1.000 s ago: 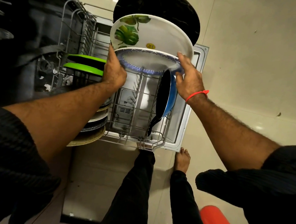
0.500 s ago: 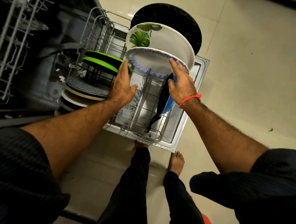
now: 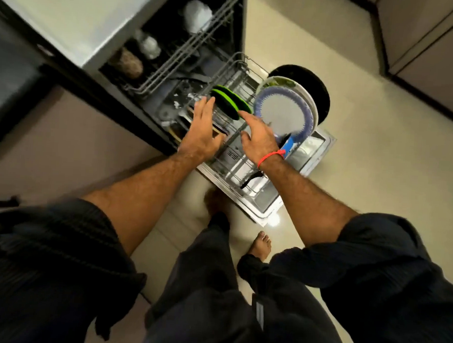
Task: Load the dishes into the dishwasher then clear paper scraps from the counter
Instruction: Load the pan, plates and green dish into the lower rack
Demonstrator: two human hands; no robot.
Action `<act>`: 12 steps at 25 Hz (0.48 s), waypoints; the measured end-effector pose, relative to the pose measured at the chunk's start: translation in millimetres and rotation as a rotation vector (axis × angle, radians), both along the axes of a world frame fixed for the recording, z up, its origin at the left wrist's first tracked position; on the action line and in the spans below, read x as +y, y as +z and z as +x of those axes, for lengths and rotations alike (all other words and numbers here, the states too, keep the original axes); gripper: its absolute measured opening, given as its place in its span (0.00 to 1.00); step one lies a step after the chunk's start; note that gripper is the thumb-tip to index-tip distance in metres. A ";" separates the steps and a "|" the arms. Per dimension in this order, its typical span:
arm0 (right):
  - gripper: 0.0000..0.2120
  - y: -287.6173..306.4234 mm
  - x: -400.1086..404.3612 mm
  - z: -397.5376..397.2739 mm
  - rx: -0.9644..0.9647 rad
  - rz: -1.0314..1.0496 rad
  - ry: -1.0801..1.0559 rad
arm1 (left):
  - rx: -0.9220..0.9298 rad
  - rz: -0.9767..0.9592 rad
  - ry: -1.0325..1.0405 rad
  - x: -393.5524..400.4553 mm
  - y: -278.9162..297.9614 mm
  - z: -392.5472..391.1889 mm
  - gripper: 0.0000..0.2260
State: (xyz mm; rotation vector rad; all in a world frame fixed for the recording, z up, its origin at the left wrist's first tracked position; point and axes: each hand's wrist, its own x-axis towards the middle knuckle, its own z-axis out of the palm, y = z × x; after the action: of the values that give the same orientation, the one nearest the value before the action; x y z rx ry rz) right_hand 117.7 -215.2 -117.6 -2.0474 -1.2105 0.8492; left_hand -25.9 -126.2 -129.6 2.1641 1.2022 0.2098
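Note:
The dishwasher's lower rack is pulled out over the open door. A blue-rimmed white plate stands upright in it, in front of a leaf-pattern plate and a large black plate. Two green plates stand further left. A blue pan leans in the rack behind my right wrist. My left hand hovers with straight fingers over the rack's left side. My right hand, with a red wrist thread, is spread above the rack, holding nothing.
The upper rack holds pale cups and a brown bowl inside the dishwasher. The open door lies low over the tiled floor near my bare feet. Cabinet fronts line the left and the far right.
Both hands have let go of the blue-rimmed plate, which now stands in the rack, and have drawn back toward me. The view has risen and swung, showing the upper rack.

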 end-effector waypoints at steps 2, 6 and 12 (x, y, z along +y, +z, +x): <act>0.24 40.8 1.7 -33.3 -0.002 0.034 0.124 | -0.025 0.053 0.069 -17.2 39.9 -36.9 0.42; 0.23 99.4 9.9 -115.3 -0.009 0.155 0.303 | -0.013 0.165 0.247 -44.8 90.4 -134.1 0.40; 0.25 159.9 20.8 -263.9 0.077 0.279 0.582 | 0.015 0.300 0.522 -89.6 144.8 -291.6 0.38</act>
State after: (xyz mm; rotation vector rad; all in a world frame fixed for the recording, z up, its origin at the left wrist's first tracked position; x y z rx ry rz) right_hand -146.2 -194.3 42.3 -1.4406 -1.8041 0.9388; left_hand -317.5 -215.8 15.2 2.0473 1.8259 0.6306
